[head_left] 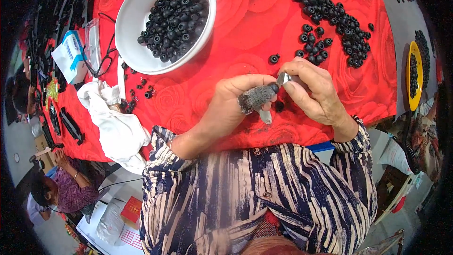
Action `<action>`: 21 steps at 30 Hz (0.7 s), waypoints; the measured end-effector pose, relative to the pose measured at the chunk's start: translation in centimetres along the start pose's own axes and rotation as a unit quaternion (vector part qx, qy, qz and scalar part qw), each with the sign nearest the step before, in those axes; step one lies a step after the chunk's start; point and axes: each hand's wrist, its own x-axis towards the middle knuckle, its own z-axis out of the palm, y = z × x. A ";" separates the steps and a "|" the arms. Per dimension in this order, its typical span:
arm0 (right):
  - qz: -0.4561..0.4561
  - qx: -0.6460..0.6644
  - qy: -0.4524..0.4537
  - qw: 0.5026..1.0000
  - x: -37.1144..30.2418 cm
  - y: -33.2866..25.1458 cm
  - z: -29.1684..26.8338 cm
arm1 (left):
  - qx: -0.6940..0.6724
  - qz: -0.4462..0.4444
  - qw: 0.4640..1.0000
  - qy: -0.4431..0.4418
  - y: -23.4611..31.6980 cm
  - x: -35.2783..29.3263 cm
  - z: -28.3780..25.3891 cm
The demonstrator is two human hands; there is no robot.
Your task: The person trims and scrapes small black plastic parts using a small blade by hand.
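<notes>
My left hand (229, 101) is closed, pinching a small round black plastic part (272, 88) between thumb and fingers. A dark, dusty cover (254, 99) wraps a digit of that hand, and a pale cover (265, 116) sits on another fingertip. My right hand (314, 89) grips a small, flat metal blade (283, 79) between thumb and fingers. Its edge is at the black part, though whether they touch is hard to see. Another black part (279, 106) lies on the red tablecloth (240, 28) just below my hands.
A white bowl (130, 33) of similar black parts stands at the far left. Loose black parts (349, 33) spread across the far right. White cloth (113, 127), glasses (101, 68) and a packet (70, 56) lie left. A yellow dish (412, 101) is at right; another person (75, 184) sits left.
</notes>
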 end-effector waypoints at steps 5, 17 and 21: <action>0.009 -0.008 -0.010 1.000 0.1 -0.2 -0.2 | -0.016 -0.002 1.000 0.008 0.0 0.0 0.1; 0.008 -0.010 -0.019 1.000 0.0 -0.2 -0.1 | -0.018 -0.019 1.000 0.006 -0.1 -0.1 0.0; -0.006 -0.016 -0.014 1.000 0.1 -0.1 -0.1 | -0.017 -0.017 1.000 0.010 -0.2 -0.1 -0.2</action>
